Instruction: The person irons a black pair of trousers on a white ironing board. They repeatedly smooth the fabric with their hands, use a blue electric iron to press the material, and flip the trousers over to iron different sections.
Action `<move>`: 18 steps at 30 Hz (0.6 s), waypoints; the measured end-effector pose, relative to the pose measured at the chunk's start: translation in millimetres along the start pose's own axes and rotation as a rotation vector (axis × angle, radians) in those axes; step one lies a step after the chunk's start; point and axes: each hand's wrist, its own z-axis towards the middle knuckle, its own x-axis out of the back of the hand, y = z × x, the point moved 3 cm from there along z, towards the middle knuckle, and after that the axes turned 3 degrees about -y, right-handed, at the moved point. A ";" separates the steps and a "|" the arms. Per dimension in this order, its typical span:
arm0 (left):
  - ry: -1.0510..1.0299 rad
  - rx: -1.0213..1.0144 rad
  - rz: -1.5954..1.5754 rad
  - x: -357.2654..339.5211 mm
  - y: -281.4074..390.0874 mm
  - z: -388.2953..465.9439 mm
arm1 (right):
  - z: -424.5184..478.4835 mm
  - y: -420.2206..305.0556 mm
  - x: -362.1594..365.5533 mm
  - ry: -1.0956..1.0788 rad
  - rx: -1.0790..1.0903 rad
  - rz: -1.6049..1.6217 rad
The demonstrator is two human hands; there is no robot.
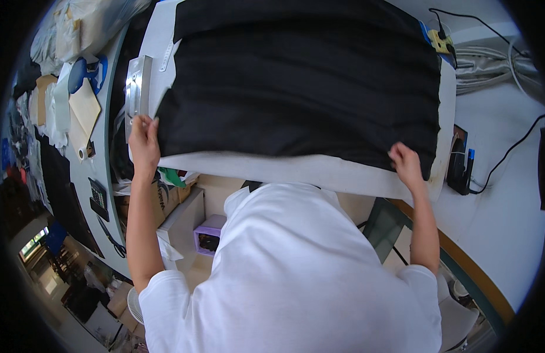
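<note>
A wide black cloth [290, 88] lies spread over a pale padded board [272, 170], with soft creases running across it. My left hand [144, 143] is at the cloth's near left edge, thumb and fingers pinched together at the fabric. On the right, my right hand [407, 165] pinches the cloth near its front edge, close to the near right corner; its fingertips are slightly blurred. Between the two hands the front edge of the cloth bows gently, leaving a strip of board bare. Beside my left hand lies a shiny metal bar [138, 86] with a handle.
A white ruler [167, 56] lies left of the cloth. The left side table holds a calculator [98, 198], scissors [113, 240] and a tape roll [82, 153]. A yellow power strip [440, 42] and a black corded device [460, 170] are at right. Below stands a purple bin [202, 240].
</note>
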 end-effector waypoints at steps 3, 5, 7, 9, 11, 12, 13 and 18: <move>-0.146 0.224 -0.139 6.2 -16.2 -8.5 | -17.9 -1.6 48.4 -0.332 -0.208 0.151; -0.166 0.308 -0.298 6.4 -7.6 15.1 | -4.7 -43.0 95.5 -0.113 -0.165 0.145; -0.224 0.353 -0.326 -0.1 16.7 63.3 | 43.6 -42.0 141.4 0.170 -0.068 0.037; -0.169 0.435 -0.307 -21.5 32.9 117.1 | 103.2 -71.2 178.7 0.387 0.010 -0.217; -0.144 0.463 -0.649 -38.9 23.5 166.8 | 143.3 -114.7 176.7 0.660 0.345 -0.506; -0.148 0.474 -0.776 -46.1 17.0 185.0 | 156.5 -139.8 167.9 0.799 0.518 -0.643; -0.189 0.494 -0.798 -50.6 5.0 198.3 | 156.8 -168.8 148.7 0.701 0.507 -0.493; -0.357 0.683 -0.853 -67.2 -21.7 191.5 | 128.9 -177.5 44.1 0.416 0.561 -0.341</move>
